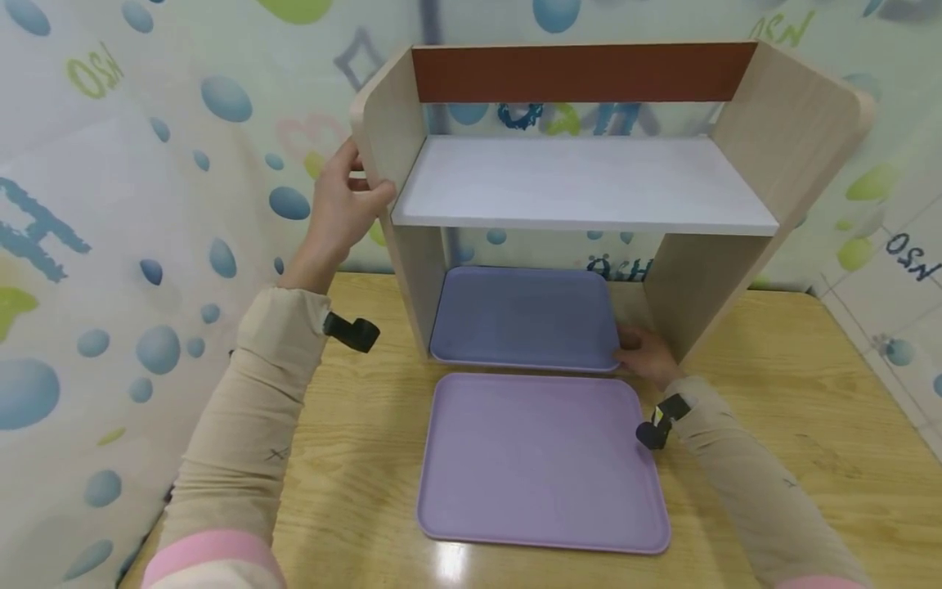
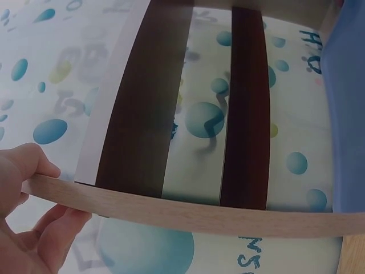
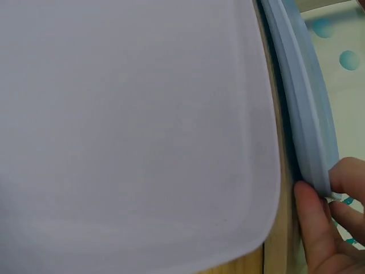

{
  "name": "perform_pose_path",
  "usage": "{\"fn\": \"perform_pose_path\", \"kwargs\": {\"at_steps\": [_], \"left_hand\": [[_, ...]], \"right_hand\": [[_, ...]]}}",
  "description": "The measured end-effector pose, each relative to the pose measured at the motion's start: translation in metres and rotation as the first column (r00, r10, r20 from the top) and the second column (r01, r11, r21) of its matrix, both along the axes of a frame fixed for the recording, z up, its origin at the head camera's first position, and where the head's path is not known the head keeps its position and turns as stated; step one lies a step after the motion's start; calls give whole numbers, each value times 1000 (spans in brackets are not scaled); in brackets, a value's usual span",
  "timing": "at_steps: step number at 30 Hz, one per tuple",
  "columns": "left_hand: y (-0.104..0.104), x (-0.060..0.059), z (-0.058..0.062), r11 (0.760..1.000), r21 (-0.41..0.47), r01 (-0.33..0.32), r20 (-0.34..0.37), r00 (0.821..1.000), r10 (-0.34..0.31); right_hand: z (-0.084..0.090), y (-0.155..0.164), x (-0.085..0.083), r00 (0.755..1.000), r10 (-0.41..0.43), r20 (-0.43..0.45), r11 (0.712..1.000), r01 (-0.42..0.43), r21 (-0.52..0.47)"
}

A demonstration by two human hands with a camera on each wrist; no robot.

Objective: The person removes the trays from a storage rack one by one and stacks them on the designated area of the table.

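Note:
A small wooden shelf unit with a white shelf board and a brown back rail stands on the table. My left hand grips its left side panel near the top, thumb over the edge. A blue-violet tray lies under the shelf. My right hand pinches its near right corner. A lilac tray lies flat in front of the shelf, also filling the right wrist view as the lilac tray.
The wooden table reaches right and toward me. A bubble-patterned curtain hangs close along the left and behind the shelf. A tiled wall stands at the far right.

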State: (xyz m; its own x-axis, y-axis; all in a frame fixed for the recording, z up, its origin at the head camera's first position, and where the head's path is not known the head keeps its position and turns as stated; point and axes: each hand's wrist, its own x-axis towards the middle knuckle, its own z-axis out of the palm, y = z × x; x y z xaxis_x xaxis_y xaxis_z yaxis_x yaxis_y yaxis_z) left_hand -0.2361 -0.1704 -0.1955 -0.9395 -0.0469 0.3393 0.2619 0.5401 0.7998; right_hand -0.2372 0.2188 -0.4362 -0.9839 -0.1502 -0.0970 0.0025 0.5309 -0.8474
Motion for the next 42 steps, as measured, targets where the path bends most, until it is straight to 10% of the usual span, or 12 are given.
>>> {"fn": "perform_pose_path", "kwargs": {"at_steps": [16,42], "left_hand": [[0,1,1,1000,2,-14,11,1000,14],[1,1,1,1000,9,3,9,1000,-3]], "right_hand": [[6,0,2,993,-16,117,983,37,-179],[10,-10,5,981,-30,189,981,65,-180]]}}
